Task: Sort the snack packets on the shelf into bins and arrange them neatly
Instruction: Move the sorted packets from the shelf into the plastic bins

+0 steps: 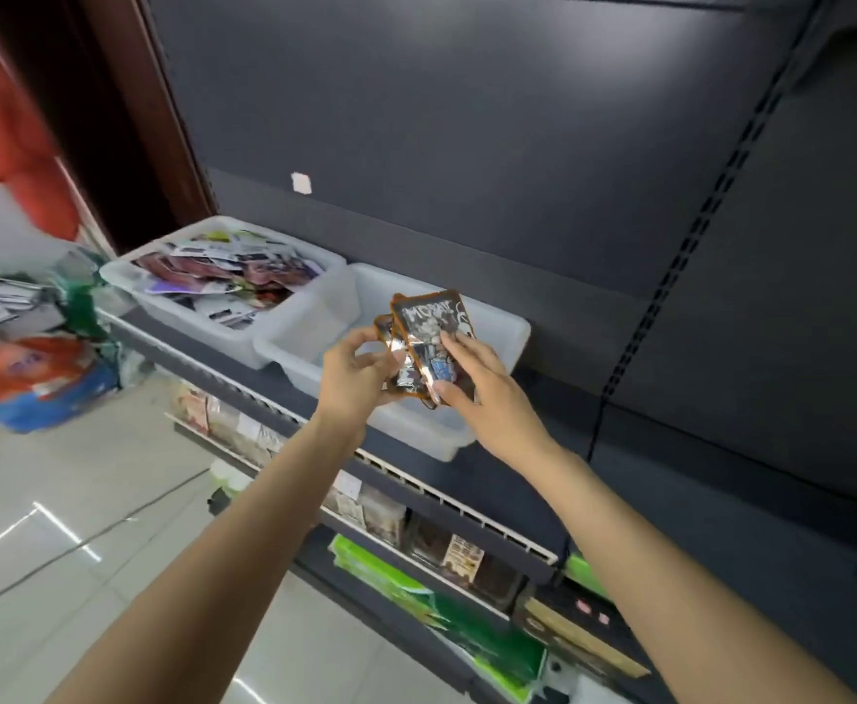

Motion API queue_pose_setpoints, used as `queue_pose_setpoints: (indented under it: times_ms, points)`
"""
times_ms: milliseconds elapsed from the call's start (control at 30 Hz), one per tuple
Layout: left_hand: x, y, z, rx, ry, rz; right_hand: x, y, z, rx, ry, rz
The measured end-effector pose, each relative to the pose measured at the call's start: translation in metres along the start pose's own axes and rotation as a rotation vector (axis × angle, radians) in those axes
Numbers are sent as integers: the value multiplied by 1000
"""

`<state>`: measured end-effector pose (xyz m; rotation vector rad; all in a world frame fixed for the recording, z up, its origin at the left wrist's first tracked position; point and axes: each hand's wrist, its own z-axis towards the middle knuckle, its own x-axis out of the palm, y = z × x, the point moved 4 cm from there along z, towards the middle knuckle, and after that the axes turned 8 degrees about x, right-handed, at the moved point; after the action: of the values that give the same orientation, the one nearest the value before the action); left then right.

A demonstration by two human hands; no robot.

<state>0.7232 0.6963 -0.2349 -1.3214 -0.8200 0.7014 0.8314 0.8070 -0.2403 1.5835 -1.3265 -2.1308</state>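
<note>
Both my hands hold a small stack of brown snack packets over a white bin on the dark shelf. My left hand grips the stack's left edge with curled fingers. My right hand pinches the right side, thumb under the front packet and fingers on its face. The inside of this bin shows no packets where it is visible. A second white bin to the left is filled with several mixed packets.
The dark shelf back panel rises behind the bins. The shelf's white front rail runs diagonally below them. Lower shelves carry packaged goods and green packs. Bags and clutter lie on the tiled floor at the left.
</note>
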Motion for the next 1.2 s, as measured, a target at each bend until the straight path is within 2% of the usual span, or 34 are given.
queue_pose_setpoints:
  times_ms: [133, 333, 467, 533, 700, 767, 867, 1000, 1200]
  points:
    - [-38, 12, 59, -33, -14, 65, 42, 19, 61, 87, -19, 33]
    - [-51, 49, 152, -127, 19, 231, 86, 6, 154, 246, -14, 30]
    - [-60, 78, 199, -230, 55, 245, 103, -10, 202, 280, -5, -42]
    - [-61, 89, 217, -230, 93, 351, 110, -17, 219, 294, 27, -112]
    - [-76, 96, 247, -101, 232, 1000, 136, -41, 241, 363, 254, -377]
    - [-83, 94, 249, -18, 279, 1151, 142, -45, 241, 390, 298, -418]
    - [-85, 86, 249, 213, 403, 1335, 145, -41, 239, 404, 294, -422]
    - [-87, 78, 244, 358, 525, 1335, 140, -30, 233, 420, 177, -373]
    - [-84, 61, 226, 499, 581, 1353, 122, -3, 201, 409, -54, -336]
